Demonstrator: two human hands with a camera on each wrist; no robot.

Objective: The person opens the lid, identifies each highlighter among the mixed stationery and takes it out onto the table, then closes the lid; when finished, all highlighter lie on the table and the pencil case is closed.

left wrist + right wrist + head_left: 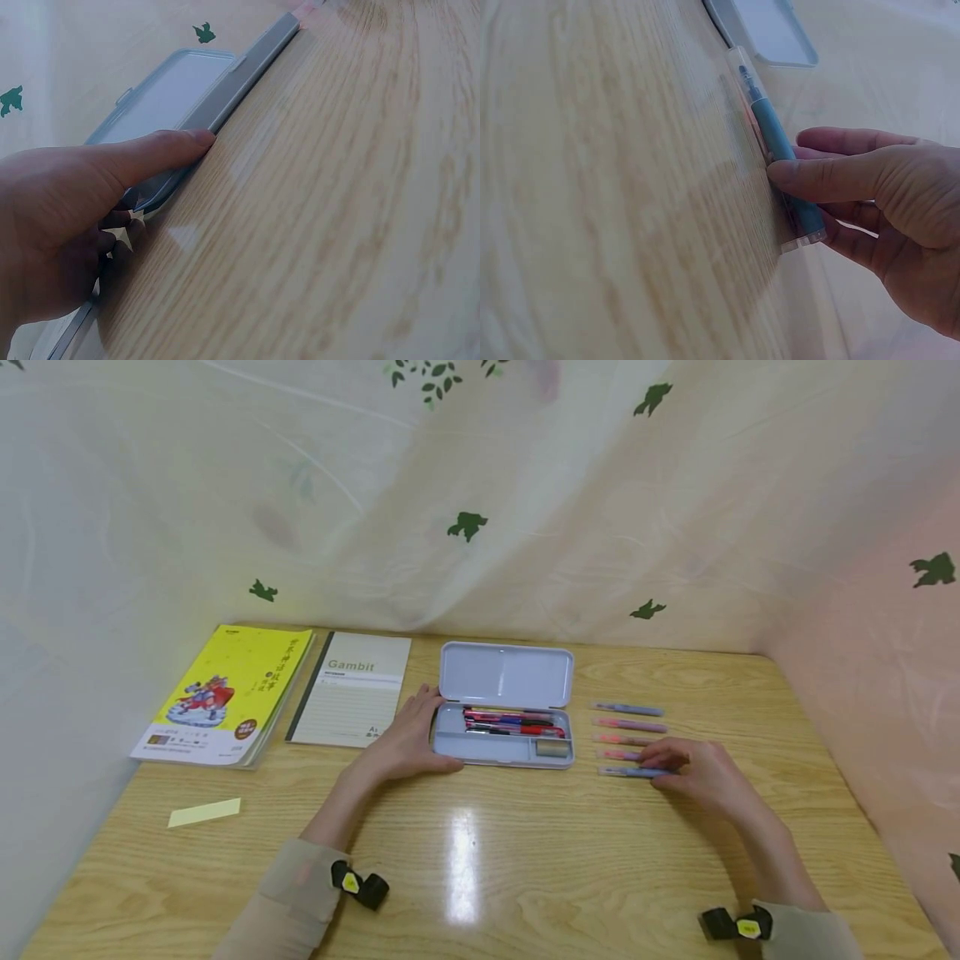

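Note:
My left hand (405, 735) holds the left end of an open pencil case (487, 748), thumb along its front edge and other fingers around the left side. Several pens (517, 721) and a small tan block (552, 748) lie in the case. On the right, my right hand (701, 772) pinches a blue marker pen (776, 127) with a clear cap, thumb on the near side and fingers behind. This pen is the nearest of a row on the table. Beyond it lie pink and orange markers, a purple marker (637, 725) and another blue marker (633, 709).
A yellow book (247, 668) and a Gambit notebook (352, 685) lie at the back left. A pale yellow paper strip (204, 812) is on the wooden table (555, 860) in front of them. Printed fabric (525, 568) hangs behind and at both sides.

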